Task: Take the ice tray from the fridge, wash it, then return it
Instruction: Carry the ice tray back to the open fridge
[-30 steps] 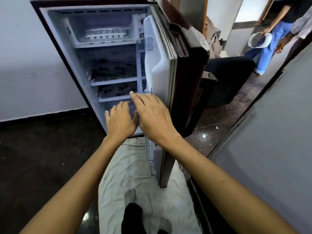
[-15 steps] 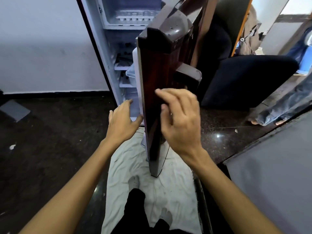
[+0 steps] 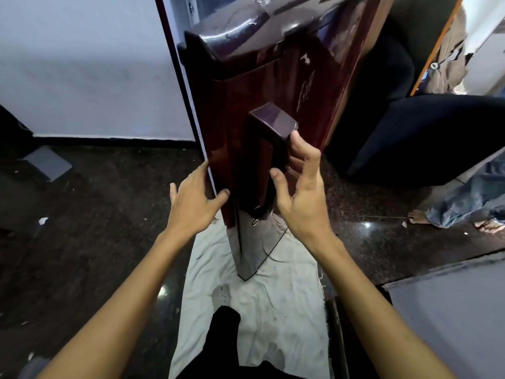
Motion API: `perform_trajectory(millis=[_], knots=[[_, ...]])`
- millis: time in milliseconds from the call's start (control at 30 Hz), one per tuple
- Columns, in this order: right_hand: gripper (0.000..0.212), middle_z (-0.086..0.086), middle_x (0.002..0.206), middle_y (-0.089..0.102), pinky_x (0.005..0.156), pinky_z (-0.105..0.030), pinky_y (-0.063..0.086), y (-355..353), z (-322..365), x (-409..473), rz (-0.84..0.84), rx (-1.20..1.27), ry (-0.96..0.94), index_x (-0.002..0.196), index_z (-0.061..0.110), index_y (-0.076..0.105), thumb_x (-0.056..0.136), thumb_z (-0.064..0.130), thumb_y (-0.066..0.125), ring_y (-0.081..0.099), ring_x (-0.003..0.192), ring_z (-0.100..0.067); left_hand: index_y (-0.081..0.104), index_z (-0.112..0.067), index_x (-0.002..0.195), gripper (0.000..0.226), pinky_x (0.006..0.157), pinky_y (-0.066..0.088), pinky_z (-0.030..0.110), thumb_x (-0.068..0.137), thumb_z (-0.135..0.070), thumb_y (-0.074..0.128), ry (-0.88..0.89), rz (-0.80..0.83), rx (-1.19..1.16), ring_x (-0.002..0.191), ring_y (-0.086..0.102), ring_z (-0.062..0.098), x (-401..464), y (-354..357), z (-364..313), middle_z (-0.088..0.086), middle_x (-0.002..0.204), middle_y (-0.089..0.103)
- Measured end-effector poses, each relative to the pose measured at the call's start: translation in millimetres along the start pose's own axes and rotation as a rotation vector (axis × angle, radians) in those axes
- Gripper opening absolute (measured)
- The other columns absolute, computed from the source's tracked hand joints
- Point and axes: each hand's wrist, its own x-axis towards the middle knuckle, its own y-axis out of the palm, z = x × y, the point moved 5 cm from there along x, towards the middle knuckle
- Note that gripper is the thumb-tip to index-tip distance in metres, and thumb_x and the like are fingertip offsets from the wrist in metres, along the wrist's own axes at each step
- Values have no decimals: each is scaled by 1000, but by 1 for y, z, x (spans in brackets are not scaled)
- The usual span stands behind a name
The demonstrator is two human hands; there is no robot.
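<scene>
Fridge door [image 3: 262,110] swung nearly shut since a second ago, ice tray now hidden. Left hand [image 3: 192,203] open on door edge; right hand [image 3: 303,192] open beside door handle [image 3: 270,132], gripping nothing.

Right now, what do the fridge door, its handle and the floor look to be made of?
The fridge door looks like glossy maroon painted metal or plastic, going by its sharp reflections. The handle seems to be dark moulded plastic with a smooth sheen. The floor looks like dark polished stone, speckled and mirroring lights. The cloth on it is crumpled white fabric.

Dark speckled floor [image 3: 103,242] – white wall [image 3: 90,64]
</scene>
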Motion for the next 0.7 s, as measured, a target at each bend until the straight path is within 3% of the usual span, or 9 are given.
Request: perform_trajectory(millis=[133,233,300,433,500,600,700], knots=[[59,28,127,37,100,-16,41,30,-1,21,120,-12,-38,135,37,26,92,14,59,38,120,18,36,-20,144,59,114,10,60,90,-27,59,-55,-43,-21,133,43,21,17,-13,16,-1,142,49],[60,33,120,38,92,-13,44,57,-3,42,177,-25,-58,134,39,25,91,17,61,42,110,22,37,-18,142,58,113,12,60,90,-25,61,-85,-60,-44,131,44,23,36,-19,29,-1,139,52],[61,34,116,38,87,-14,47,75,-3,56,193,-29,-67,133,41,25,90,17,62,49,102,16,37,-16,142,60,113,14,59,89,-25,62,-94,-70,-34,131,45,24,49,-22,37,1,139,53],[64,24,113,40,78,-27,53,111,-5,84,195,-59,-91,135,39,24,90,14,62,53,95,-17,34,-18,145,64,113,15,57,88,-27,62,-89,-58,-37,133,43,23,78,-28,55,1,142,50],[64,16,114,42,76,-31,53,130,-6,98,191,-71,-89,135,39,24,91,12,61,54,93,-14,35,-18,144,63,114,19,57,88,-28,62,-80,-47,-50,132,43,23,92,-31,65,1,143,48],[63,12,116,46,82,-31,54,153,-7,118,179,-73,-88,133,42,24,91,13,61,54,97,-2,44,-14,137,55,105,38,48,88,-28,63,-67,-53,-80,124,51,25,112,-35,78,7,135,52],[63,4,116,52,83,-34,55,175,-14,139,171,-50,-27,131,42,23,89,16,63,61,98,-11,50,-14,130,47,93,47,40,88,-30,64,-54,2,-149,111,57,23,139,-34,87,5,127,56]])
